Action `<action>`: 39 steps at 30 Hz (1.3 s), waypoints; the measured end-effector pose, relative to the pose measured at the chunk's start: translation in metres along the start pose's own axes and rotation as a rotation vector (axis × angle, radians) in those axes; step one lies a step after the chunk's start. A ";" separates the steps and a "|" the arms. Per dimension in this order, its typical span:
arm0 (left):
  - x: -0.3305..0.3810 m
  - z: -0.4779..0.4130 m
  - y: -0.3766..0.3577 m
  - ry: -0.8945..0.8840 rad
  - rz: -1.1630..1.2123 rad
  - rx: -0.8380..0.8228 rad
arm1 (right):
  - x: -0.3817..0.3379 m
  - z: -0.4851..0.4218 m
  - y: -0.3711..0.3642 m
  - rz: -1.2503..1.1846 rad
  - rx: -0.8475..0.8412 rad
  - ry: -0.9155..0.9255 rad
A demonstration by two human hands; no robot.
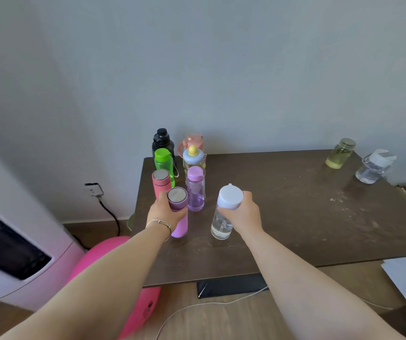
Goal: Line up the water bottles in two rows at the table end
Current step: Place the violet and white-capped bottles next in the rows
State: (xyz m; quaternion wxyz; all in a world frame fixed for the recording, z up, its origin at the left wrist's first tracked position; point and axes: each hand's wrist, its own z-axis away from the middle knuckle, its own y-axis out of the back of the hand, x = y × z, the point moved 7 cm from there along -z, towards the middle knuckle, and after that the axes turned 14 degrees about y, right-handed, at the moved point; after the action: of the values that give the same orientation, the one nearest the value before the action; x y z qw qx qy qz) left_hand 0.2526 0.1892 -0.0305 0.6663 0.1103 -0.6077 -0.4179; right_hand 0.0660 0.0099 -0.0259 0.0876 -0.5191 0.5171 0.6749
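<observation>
My right hand (240, 212) grips the clear bottle (222, 217) upright by its cap, just right of the two rows at the table's (295, 217) left end, while my left hand (164, 212) wraps the lilac flask (178, 209) closing the left row.

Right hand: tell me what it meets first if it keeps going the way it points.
The right hand, gripping the clear bottle, points toward the left-end rows. First in line looks like the purple bottle, though depth is hard to judge from this one view.
</observation>
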 end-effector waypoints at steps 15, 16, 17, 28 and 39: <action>-0.055 -0.047 0.011 0.092 0.002 -0.022 | -0.029 -0.026 -0.085 0.030 -0.119 0.092; -0.054 -0.047 0.011 0.091 0.001 -0.026 | -0.029 -0.027 -0.086 0.030 -0.118 0.095; -0.055 -0.047 0.011 0.090 -0.001 -0.030 | -0.029 -0.027 -0.087 0.032 -0.121 0.097; -0.055 -0.046 0.008 0.078 -0.013 -0.073 | -0.023 -0.018 -0.096 0.018 -0.128 0.093; -0.045 -0.040 0.011 0.016 -0.089 -0.045 | -0.025 -0.021 -0.093 0.107 -0.221 0.121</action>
State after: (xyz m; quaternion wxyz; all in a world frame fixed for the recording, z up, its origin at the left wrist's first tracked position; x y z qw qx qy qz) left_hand 0.2969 0.2127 -0.0649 0.6542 0.1254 -0.5872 -0.4600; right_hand 0.1509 0.0457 -0.0610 -0.0376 -0.5371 0.4706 0.6990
